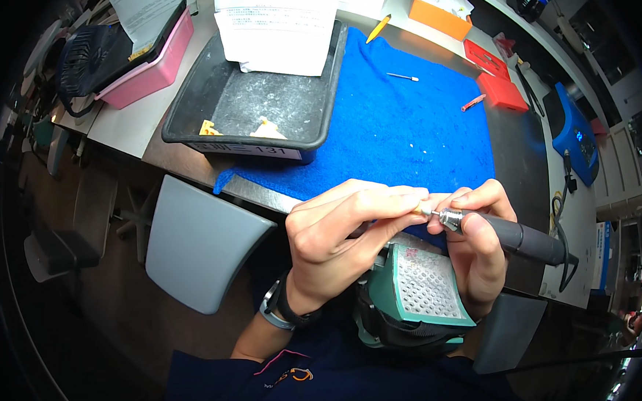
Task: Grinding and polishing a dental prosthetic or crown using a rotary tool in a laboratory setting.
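My left hand pinches a tiny yellowish piece, mostly hidden by the fingertips. My right hand is closed around a dark grey rotary handpiece with a silver collet. The handpiece's thin bit points left and meets the piece, or very nearly so. Both hands are close together over the near edge of a blue towel. Below them is a green device with a perforated light plate. A watch and a dark band circle my left wrist.
A black tray with papers and yellow pieces stands at the back left. On the towel lie a yellow pencil-like tool, a thin rod and a red bit. Red cases and a blue control unit stand right.
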Tool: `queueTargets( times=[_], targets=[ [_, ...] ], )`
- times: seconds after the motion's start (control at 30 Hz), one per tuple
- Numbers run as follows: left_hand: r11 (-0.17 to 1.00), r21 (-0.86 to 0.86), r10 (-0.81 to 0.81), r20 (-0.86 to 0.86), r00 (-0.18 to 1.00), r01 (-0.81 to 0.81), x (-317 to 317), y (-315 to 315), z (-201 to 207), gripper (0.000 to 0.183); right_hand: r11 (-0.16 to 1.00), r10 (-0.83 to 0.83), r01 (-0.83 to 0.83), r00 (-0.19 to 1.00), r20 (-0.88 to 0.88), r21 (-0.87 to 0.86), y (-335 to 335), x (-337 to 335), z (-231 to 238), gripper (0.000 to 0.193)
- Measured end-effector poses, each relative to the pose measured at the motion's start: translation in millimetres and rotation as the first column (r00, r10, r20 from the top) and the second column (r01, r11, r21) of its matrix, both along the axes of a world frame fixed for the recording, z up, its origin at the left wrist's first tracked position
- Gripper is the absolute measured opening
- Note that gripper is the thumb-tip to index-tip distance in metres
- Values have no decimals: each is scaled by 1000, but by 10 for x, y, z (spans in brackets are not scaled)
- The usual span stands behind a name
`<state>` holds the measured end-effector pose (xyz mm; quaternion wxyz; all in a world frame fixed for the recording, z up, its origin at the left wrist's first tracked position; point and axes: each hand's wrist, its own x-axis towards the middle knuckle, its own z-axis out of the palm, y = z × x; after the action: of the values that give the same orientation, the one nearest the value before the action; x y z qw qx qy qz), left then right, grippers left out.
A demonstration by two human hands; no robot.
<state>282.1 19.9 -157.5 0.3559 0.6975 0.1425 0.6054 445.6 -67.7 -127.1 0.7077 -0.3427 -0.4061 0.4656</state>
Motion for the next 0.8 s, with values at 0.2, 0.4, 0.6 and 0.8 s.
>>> queueTargets(
  times=[0.2,0.4,0.6,0.8],
  targets=[
    [1000,-2,3,-2,1000,-3,2,-2,-14,29,1000,-4,4,1000,9,5,4,-4,-9,13],
    [1000,2,9,-8,1000,-9,-1,-3,-2,29,1000,2,-2,1000,-15,21,13,-17,-21,14],
    [1000,6,2,-3,1000,-2,1,4,-9,29,999,-26,27,1000,-13,21,14,-48,-2,13],
    [999,36,5,0,1000,-5,3,10,-15,29,999,-45,45,999,-6,0,7,-58,15,13]
  ],
)
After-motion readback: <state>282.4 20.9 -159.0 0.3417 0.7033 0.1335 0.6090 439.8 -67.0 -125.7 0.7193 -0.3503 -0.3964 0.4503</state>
